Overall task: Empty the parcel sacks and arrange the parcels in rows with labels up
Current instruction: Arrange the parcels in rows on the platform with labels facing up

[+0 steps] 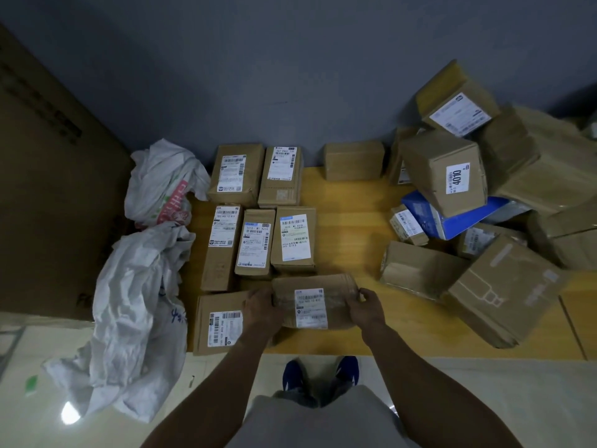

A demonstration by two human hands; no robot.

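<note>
Held parcel: the held parcel is brown and wrapped in clear tape; its white label faces up; it sits at the near edge of the yellow platform, lengthwise across the view; whether it rests on the surface or is lifted off it, I cannot tell
Left hand: the left hand grips the parcel's left end, fingers curled round it; the hand overlaps the corner of the near-row box
Right hand: the right hand grips the right end, fingers curled round it
Near row: the near-row box lies just left of the held parcel, label up
Middle row: three boxes side by side, a long narrow one, a middle one and a right one; all labels up
Far row: two boxes against the wall, labels up; a lone box stands apart to their right, no label showing
Pile: a jumbled pile of cartons on the right, tilted at all angles; a blue parcel is wedged beneath
Sacks: two crumpled white sacks lie at the platform's left
Floor: blue shoes on pale tiles
</note>
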